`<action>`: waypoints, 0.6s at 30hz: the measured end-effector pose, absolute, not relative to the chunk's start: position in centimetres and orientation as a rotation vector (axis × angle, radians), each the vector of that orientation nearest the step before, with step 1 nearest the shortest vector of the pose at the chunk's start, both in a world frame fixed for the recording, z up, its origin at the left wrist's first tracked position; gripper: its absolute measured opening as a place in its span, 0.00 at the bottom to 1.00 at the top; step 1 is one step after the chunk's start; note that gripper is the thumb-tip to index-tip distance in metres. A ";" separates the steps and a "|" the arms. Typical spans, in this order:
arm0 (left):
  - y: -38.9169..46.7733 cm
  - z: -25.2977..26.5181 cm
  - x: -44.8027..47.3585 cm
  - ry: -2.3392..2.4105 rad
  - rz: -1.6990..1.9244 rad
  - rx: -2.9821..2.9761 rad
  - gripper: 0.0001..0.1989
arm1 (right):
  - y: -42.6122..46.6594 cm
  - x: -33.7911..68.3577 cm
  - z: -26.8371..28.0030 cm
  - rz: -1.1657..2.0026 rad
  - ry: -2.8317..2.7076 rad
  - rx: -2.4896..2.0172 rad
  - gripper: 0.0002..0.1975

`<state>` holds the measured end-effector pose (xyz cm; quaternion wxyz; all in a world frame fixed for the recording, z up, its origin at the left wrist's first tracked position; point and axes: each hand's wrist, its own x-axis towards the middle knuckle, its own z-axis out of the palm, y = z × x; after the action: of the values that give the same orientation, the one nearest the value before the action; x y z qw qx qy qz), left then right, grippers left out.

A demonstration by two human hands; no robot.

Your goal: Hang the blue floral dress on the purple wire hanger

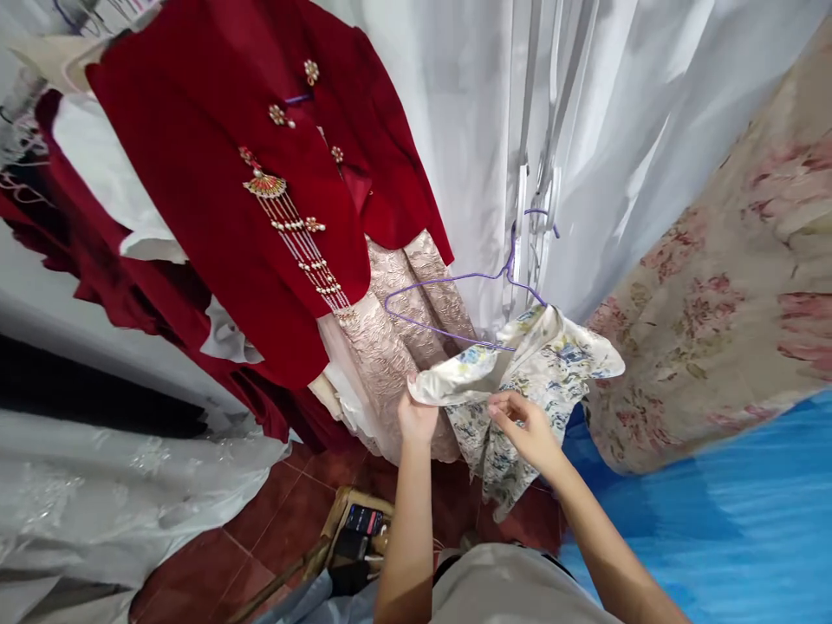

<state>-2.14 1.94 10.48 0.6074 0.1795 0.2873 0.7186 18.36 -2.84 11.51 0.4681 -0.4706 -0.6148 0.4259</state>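
Observation:
A white shirt with a blue and green floral print (529,390) hangs partly on a purple wire hanger (448,279). Its right shoulder lies over the hanger, while the hanger's left end is bare. My left hand (418,418) is closed on the shirt's left part, just below that bare end. With thumb and fingers pinched together, my right hand (525,426) holds the fabric edge near the shirt's middle. The hanger hangs from white rails (523,217); the exact hooking point is hard to make out.
A dark red jacket (214,173) with beaded ornaments hangs at left above a pink brocade skirt (390,347). A beige floral cloth (702,321) and a blue sheet (728,511) are at right. Below stands a wooden chair (321,555) bearing a phone (364,518).

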 end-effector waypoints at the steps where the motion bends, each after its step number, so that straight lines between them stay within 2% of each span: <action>1: 0.8 10.4 -1.4 0.645 1.620 0.500 0.11 | -3.1 18.1 11.6 0.990 -1.524 -1.144 0.19; 4: -2.0 11.4 0.0 0.694 1.450 1.065 0.14 | -4.0 17.1 11.6 1.072 -1.632 -1.011 0.28; 7: -2.9 13.5 0.4 0.767 1.245 1.697 0.11 | -5.6 16.2 11.2 1.270 -1.647 -0.906 0.24; 8: -2.8 13.9 0.4 0.752 1.212 1.803 0.12 | -6.3 16.1 11.2 1.290 -1.633 -0.908 0.21; 11: -2.1 13.5 0.5 0.588 1.031 1.854 0.24 | -8.2 17.1 12.1 1.331 -1.695 -0.937 0.14; 15: -2.5 8.6 0.5 0.430 0.393 1.730 0.38 | -9.6 21.5 15.1 1.388 -1.858 -0.986 0.18; 16: -2.7 7.4 0.2 0.444 0.286 1.690 0.39 | -9.7 23.1 16.0 1.343 -1.851 -1.046 0.18; 18: -2.9 5.8 -0.6 0.527 0.184 1.689 0.34 | -9.7 26.2 17.7 1.178 -1.779 -1.182 0.20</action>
<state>-0.57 -2.87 5.84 0.6299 0.7374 0.2301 0.0803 26.23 -9.67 17.72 0.3440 -0.4550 -0.6849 0.4534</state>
